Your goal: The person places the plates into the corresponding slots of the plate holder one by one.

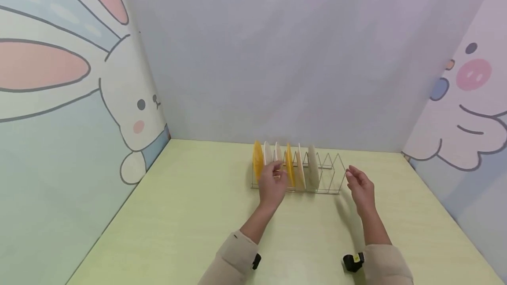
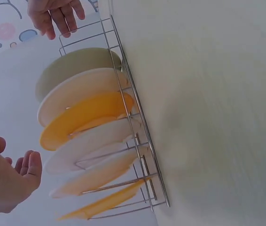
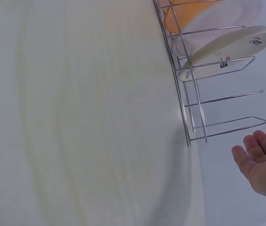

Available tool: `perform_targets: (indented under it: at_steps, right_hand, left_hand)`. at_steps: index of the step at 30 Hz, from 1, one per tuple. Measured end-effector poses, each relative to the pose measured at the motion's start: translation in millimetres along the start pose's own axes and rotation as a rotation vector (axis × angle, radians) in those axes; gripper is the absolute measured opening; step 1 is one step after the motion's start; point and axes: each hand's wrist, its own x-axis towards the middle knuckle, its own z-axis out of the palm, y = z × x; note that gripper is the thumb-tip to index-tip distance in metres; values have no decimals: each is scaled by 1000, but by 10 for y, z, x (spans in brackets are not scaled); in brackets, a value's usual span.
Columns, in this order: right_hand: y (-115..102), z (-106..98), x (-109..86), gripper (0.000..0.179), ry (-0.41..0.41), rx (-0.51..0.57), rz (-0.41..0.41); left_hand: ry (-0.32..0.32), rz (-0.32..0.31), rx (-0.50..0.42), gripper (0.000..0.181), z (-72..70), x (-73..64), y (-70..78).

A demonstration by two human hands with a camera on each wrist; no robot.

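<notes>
A metal wire plate rack [image 1: 328, 193] stands on the table, with several plates upright in its slots. From the left come a yellow plate [image 1: 257, 159], pale plates [image 1: 267, 152], an orange-yellow plate [image 1: 289, 164], a light pink-white plate [image 1: 301, 168] and a grey-green plate [image 1: 313, 168]. My left hand [image 1: 273, 186] is in front of the left plates; in the left wrist view, a gap separates its loosely bent fingers from them. Beside the rack's right end is my right hand [image 1: 361, 190], holding nothing. Small printed marks show on the end plate [image 3: 229, 52] in the right wrist view.
A pale yellow-green table [image 1: 190, 214] carries the rack near its back edge. Behind it hangs a plain light curtain-like backdrop [image 1: 269, 56]. Side panels bear a cartoon rabbit [image 1: 130, 113] on the left and another figure [image 1: 471, 113] on the right. Black devices [image 1: 351, 262] sit at both wrists.
</notes>
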Motion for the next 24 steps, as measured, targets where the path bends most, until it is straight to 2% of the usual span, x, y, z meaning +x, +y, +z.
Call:
perform_targets:
  at_steps: [7, 12, 17, 20, 22, 24]
  right_hand:
    - [7, 25, 35, 61, -31, -13, 6]
    - [8, 49, 90, 62, -35, 56, 41]
    - [50, 63, 140, 63, -75, 131, 91]
    - [92, 78, 157, 63, -130, 153, 88]
    - [113, 94, 165, 63, -168, 163, 82]
    - [124, 112, 169, 62, -208, 183, 77]
  left_hand:
    - [58, 24, 61, 30, -194, 42, -208]
    - [97, 31, 65, 32, -277, 55, -342]
    - [179, 63, 32, 33, -311, 67, -438]
    - [205, -23, 4, 35, -345, 92, -489]
    - [172, -133, -33, 41, -374, 124, -518]
    - [98, -252, -77, 50, -406, 157, -547]
